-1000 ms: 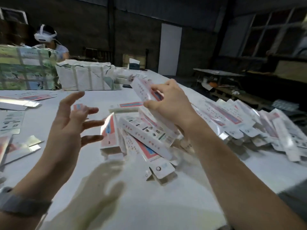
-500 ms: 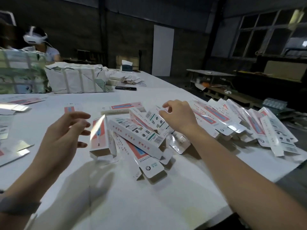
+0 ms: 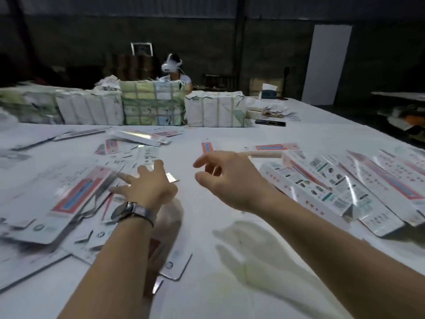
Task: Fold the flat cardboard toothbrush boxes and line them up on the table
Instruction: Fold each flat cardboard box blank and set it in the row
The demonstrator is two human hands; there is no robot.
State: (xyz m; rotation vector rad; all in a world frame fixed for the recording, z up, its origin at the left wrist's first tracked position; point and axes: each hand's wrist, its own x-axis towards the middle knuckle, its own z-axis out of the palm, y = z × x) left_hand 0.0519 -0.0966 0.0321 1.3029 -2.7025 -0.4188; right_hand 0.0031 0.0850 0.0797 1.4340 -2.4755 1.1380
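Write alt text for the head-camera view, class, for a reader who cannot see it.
Two bare hands reach over a white table: the left hand, fingers spread, over flat toothbrush boxes; the right hand open and empty beside folded boxes. Wrapped bundles and a person in a headset sit behind.

Left hand point(image 3: 147, 185) fingers spread over flat boxes point(image 3: 76, 199); right hand point(image 3: 232, 178) empty above worktop point(image 3: 207, 139); folded boxes point(image 3: 333, 187) right.
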